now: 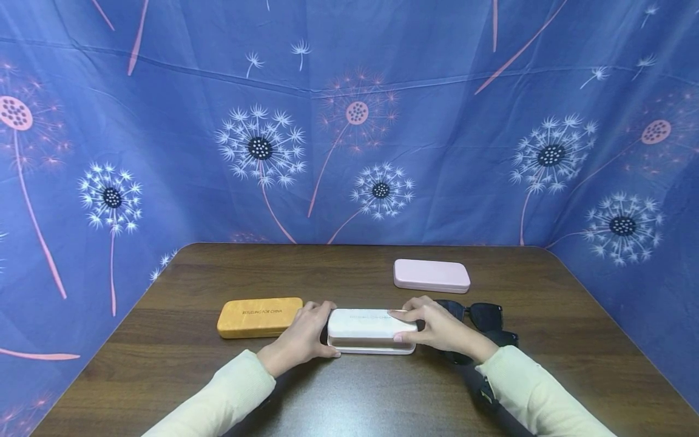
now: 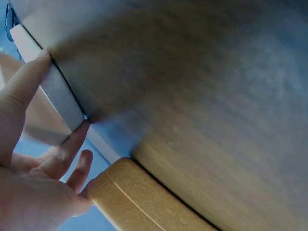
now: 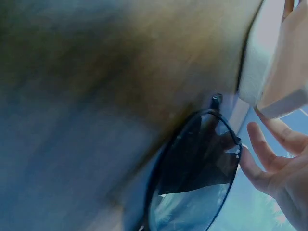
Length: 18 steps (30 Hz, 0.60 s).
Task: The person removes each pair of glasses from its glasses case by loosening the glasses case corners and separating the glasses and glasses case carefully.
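A white glasses case [image 1: 363, 325] lies on the table in front of the person, its lid tilted partly up along the front edge. My left hand [image 1: 303, 337] grips its left end, thumb at the front lower edge and fingers round the back. In the left wrist view, the thumb and a fingertip hold the white base [image 2: 65, 94]. From the right, my right hand [image 1: 437, 325] pinches the lid, with its thumb at the front edge and a finger on top. The raised lid [image 3: 288, 103] stands apart from the base in the right wrist view.
An orange glasses case [image 1: 259, 317] lies just left of the left hand. Behind to the right is a closed pink case [image 1: 431, 275]. Black sunglasses [image 1: 486, 316] lie beside and partly under the right hand, with more dark eyewear [image 1: 488, 391] near the right sleeve. A patterned blue cloth [image 1: 437, 152] hangs behind the table.
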Each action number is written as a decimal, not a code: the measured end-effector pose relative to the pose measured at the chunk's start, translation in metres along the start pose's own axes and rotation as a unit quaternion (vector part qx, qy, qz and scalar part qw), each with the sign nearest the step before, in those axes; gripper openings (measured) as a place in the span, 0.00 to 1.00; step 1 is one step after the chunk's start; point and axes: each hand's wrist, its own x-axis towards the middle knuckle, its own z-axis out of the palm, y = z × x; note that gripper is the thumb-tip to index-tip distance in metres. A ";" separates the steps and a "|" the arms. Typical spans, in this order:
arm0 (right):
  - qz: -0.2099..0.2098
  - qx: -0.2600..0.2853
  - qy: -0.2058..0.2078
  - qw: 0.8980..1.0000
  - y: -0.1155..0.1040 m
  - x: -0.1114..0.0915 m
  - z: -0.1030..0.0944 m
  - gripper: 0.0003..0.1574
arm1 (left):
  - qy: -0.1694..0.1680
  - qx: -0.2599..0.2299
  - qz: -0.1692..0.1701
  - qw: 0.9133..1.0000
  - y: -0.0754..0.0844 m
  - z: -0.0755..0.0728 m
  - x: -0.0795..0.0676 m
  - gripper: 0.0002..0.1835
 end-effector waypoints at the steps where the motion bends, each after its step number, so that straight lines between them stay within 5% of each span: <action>1: -0.007 -0.012 0.005 1.000 0.000 -0.001 0.001 0.33 | -0.002 0.002 -0.001 1.000 0.001 0.000 0.000 0.40; 18: -0.057 -0.108 0.074 0.990 -0.001 -0.004 0.008 0.37 | -0.019 0.022 -0.009 1.000 0.005 -0.001 0.000 0.38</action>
